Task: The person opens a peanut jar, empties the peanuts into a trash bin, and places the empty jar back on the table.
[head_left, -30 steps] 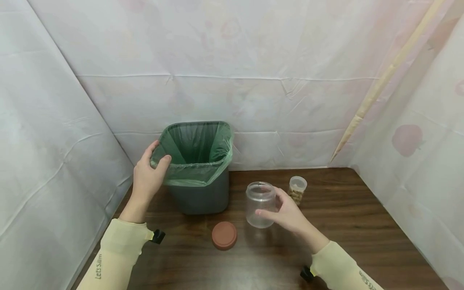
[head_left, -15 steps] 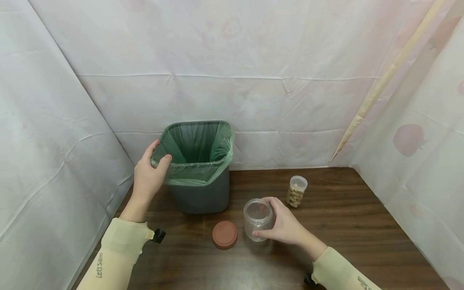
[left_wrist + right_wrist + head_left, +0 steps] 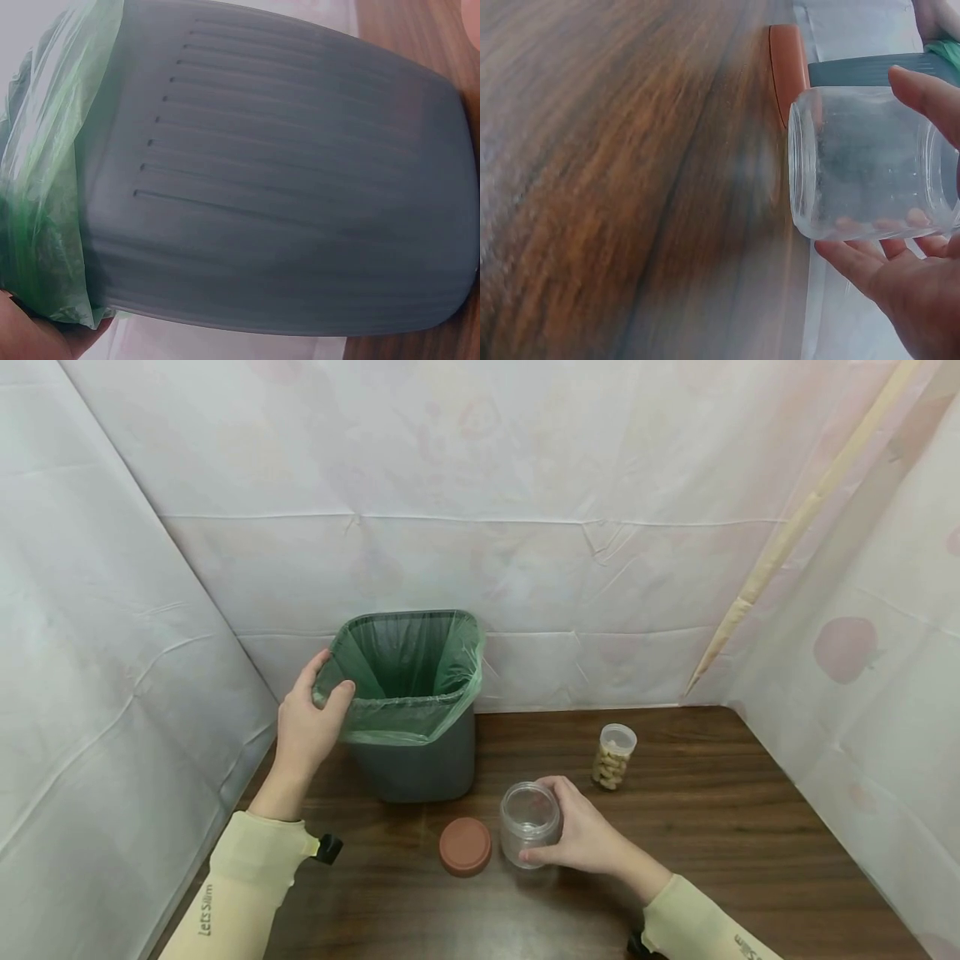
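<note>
"Firstly, what's obscured?"
"Jar (image 3: 528,825), partly, by the right hand (image 3: 583,837) gripping it, inward from the back edge of the worktop (image 3: 712,827); base contact unclear. Bin (image 3: 422,772), its bottom; left hand (image 3: 303,735) grips the rim."
"Nearby?"
"Lid (image 3: 465,845), beside the jar."

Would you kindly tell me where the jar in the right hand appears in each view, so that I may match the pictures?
Head: the jar is below centre, slightly right, held by the right hand.
Left wrist: it is not visible.
Right wrist: at the right, its mouth pointing toward the right edge.
Shared landmark: the bin, left of centre in head, filling most of left wrist, upper right behind the jar in right wrist.
</note>
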Demonstrator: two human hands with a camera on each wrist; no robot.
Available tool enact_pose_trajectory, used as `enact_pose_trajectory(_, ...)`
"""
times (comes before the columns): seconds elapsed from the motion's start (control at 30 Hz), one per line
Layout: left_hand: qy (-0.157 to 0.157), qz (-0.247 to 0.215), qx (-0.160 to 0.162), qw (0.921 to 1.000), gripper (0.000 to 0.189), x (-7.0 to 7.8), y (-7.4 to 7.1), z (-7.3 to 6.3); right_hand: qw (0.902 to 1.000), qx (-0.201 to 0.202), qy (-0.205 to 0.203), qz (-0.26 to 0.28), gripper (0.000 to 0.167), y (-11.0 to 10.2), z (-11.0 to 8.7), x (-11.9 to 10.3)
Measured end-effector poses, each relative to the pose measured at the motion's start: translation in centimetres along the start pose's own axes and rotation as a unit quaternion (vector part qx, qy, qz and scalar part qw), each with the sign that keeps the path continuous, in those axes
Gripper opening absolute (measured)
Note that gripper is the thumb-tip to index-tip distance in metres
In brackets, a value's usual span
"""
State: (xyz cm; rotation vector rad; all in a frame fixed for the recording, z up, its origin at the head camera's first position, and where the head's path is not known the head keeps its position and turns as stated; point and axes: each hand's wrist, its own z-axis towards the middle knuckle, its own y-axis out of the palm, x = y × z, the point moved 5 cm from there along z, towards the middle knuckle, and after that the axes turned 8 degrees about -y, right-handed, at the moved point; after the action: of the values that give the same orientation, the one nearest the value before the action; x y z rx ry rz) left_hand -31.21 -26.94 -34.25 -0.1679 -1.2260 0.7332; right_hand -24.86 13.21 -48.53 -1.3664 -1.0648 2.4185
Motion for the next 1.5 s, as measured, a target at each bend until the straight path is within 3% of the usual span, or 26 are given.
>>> enact_pose_trajectory(1.17, 0.000, 0.002, 0.003, 1.0000, 0.066, -0.1, 0.0, 0.0, 0.9994, -0.031, -0.002, -0.014, 0.104, 1.2, 0.2, 0.2)
enact_pose_trajectory(1.37, 0.001, 0.002, 0.003, 1.0000, 0.066, -0.2, 0.0, 0.0, 0.9984, -0.055, -0.013, 0.002, 0.117, 0.6, 0.2, 0.2)
enact_pose_trajectory(1.5, 0.004, -0.002, 0.000, 1.0000, 0.066, -0.1, 0.0, -0.1, 0.9977, -0.048, -0.025, 0.039, 0.123, -1.2, -0.1, 0.2)
